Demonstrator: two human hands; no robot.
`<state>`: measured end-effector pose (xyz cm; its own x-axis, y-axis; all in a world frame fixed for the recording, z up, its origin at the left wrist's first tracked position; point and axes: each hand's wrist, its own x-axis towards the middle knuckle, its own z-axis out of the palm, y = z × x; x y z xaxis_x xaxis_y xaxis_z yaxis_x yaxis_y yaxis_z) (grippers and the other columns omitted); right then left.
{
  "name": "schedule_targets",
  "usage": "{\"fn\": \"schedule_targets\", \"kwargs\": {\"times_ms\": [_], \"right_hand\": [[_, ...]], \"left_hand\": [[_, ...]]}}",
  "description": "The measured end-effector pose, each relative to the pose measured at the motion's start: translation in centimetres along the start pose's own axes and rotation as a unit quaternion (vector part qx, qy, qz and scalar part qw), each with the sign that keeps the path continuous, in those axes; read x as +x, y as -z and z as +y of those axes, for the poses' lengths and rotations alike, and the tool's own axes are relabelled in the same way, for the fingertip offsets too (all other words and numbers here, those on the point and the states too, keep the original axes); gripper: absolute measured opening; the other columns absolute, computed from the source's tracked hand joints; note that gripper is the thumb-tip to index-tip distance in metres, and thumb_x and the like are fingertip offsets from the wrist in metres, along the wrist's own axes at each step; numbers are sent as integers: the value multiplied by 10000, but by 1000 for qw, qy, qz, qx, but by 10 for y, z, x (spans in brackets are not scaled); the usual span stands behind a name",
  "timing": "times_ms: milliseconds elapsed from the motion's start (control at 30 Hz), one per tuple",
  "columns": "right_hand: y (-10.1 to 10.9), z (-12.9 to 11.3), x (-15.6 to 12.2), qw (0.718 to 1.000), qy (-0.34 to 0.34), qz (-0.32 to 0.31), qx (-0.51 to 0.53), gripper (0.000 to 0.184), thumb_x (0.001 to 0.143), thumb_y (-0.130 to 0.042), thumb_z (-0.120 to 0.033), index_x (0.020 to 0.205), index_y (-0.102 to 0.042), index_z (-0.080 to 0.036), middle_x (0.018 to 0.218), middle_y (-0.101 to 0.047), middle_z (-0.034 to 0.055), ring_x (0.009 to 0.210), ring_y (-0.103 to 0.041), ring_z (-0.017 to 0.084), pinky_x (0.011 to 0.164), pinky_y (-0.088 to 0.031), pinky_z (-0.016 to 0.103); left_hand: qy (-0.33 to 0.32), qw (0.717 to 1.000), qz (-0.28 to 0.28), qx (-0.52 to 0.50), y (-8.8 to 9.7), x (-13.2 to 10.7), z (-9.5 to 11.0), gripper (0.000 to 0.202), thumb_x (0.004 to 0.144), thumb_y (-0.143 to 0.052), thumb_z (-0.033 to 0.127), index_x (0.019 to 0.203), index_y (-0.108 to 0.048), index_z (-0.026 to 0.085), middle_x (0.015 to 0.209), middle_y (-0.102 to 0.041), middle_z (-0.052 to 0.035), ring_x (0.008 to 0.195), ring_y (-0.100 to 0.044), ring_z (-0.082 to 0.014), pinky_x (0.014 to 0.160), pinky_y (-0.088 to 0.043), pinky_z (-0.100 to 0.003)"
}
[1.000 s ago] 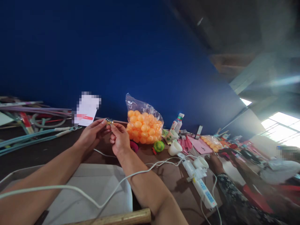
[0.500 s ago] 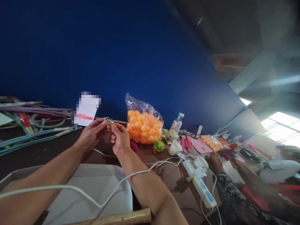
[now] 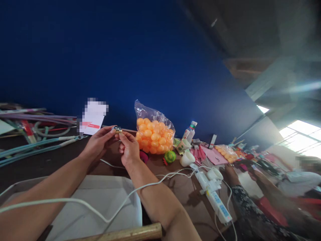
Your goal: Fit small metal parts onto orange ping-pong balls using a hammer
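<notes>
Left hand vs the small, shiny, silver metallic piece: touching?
Touching. The head view shows the left hand with its fingers against the left side of the small, shiny, silver metallic piece, no gap visible.

So I'm watching this person, both arms stretched out bare, left forearm (image 3: 57, 185) angled toward 2 o'clock, right forearm (image 3: 156, 194) toward 11. Left hand (image 3: 103, 136) and right hand (image 3: 129, 147) are pinching, super close together at their 11.

One head-worn view looks forward and down from behind the wearer's left hand (image 3: 100, 138) and right hand (image 3: 129, 149); a pale tray (image 3: 100, 190) lies close below the lens, the hands farther off; a blue wall (image 3: 125, 57) stands beyond, windows (image 3: 301, 134) distant at right.
</notes>
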<state>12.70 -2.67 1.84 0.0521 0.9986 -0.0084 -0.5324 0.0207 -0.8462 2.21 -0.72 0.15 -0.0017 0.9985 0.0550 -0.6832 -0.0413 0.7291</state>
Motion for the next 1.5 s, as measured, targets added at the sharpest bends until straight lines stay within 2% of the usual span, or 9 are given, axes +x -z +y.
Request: {"fn": "schedule_targets", "kwargs": {"times_ms": [900, 1100, 1300, 1500], "right_hand": [[1, -1, 1, 1000, -3, -9, 7, 186, 659, -749, -270, 805, -691, -171, 719, -700, -9, 377, -301, 7, 353, -174, 157], [0, -3, -1, 1000, -11, -7, 16, 178, 655, -742, -256, 800, -686, -168, 706, -694, -7, 381, -292, 9, 358, -161, 163], [0, -3, 0, 1000, -11, -8, 21, 162, 656, -740, -254, 783, -681, -171, 705, -690, -15, 380, -291, 6, 362, -159, 160], [0, -3, 0, 1000, -7, -4, 8, 183, 653, -738, -268, 797, -678, -172, 714, -697, -8, 389, -278, 16, 366, -158, 171]], "left_hand": [[-9, 1000, -5, 8, 1, 2, 0, 317, 670, -814, 241, 958, -712, 157, 896, -739, -20, 780, -680, -104, 785, -553, -214], [-4, 1000, 3, 13, 1, 2, 0, 341, 643, -830, 246, 952, -716, 162, 871, -737, -9, 719, -670, -94, 775, -559, -226], [-8, 1000, 1, 16, 1, 1, 0, 338, 655, -822, 245, 967, -717, 167, 898, -735, -15, 767, -678, -102, 788, -550, -215], [-11, 1000, 2, 17, 1, 1, 0, 329, 657, -820, 238, 959, -716, 164, 880, -731, -5, 732, -667, -87, 790, -544, -215]]}}
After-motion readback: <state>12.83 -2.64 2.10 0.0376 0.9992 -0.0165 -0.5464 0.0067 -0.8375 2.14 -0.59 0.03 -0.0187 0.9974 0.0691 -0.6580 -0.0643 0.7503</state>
